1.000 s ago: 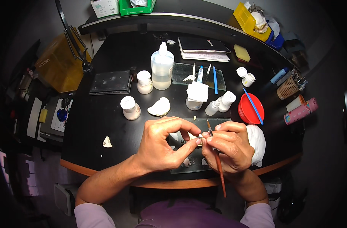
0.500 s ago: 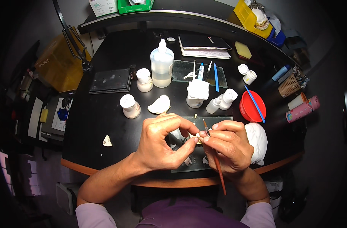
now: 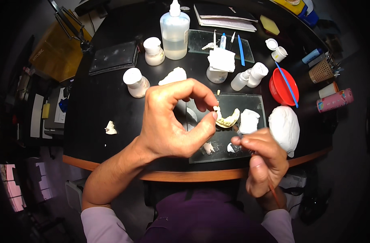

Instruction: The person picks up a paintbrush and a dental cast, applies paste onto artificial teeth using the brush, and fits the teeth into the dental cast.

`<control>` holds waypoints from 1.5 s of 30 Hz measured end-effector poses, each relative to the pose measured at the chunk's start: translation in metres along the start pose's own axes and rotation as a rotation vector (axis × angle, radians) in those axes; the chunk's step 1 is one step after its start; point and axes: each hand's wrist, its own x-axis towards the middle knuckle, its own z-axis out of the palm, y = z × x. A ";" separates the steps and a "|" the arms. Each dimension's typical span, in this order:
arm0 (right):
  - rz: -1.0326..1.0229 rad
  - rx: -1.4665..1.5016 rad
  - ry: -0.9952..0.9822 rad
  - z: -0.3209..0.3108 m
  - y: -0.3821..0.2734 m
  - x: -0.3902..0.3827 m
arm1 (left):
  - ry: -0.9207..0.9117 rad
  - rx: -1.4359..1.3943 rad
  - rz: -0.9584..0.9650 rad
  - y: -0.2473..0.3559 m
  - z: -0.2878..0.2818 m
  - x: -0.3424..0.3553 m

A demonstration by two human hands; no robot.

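Note:
My left hand point(image 3: 168, 117) pinches a small pale tooth-like piece point(image 3: 215, 108) between thumb and forefinger. Right by those fingertips is a yellowish horseshoe-shaped dental arch point(image 3: 228, 122) over a glass slab point(image 3: 207, 158); I cannot tell whether the pinched piece is joined to it. A thin brush point(image 3: 273, 193) with a red-brown handle is gripped in my right hand point(image 3: 268, 162), its tip end blurred near the arch's right side. Beside the arch a folded white pad point(image 3: 249, 120) lies on the slab, with smears of white and pinkish material point(image 3: 209, 148) nearer me.
Behind the slab stand white-capped jars point(image 3: 136, 83), a large clear bottle point(image 3: 174, 36), and a white jar point(image 3: 216, 75) topped with paper squares. To the right are a red bowl point(image 3: 281, 91) with a blue stick across it and a white lump point(image 3: 284, 129). Pale fragments point(image 3: 110, 128) lie at left.
My right hand has drawn away from my left, rightward and toward me, taking the brush along. The arch and white pad now show. The whole view has shifted, so the table sits higher.

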 end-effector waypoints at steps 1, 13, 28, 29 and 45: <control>0.168 0.085 0.074 0.010 -0.004 -0.016 | 0.011 -0.020 -0.008 -0.002 0.002 0.000; 0.167 -0.156 -0.025 0.023 -0.007 -0.053 | -0.102 0.032 -0.023 0.002 -0.012 -0.001; 0.155 -0.162 0.093 0.034 -0.003 -0.052 | -0.137 -0.016 -0.074 0.001 -0.011 -0.002; 0.152 -0.164 0.097 0.034 -0.003 -0.051 | -0.140 -0.016 -0.070 0.001 -0.011 -0.001; -0.229 0.048 0.191 0.027 -0.012 0.019 | -0.075 -1.077 -0.642 0.004 -0.003 -0.015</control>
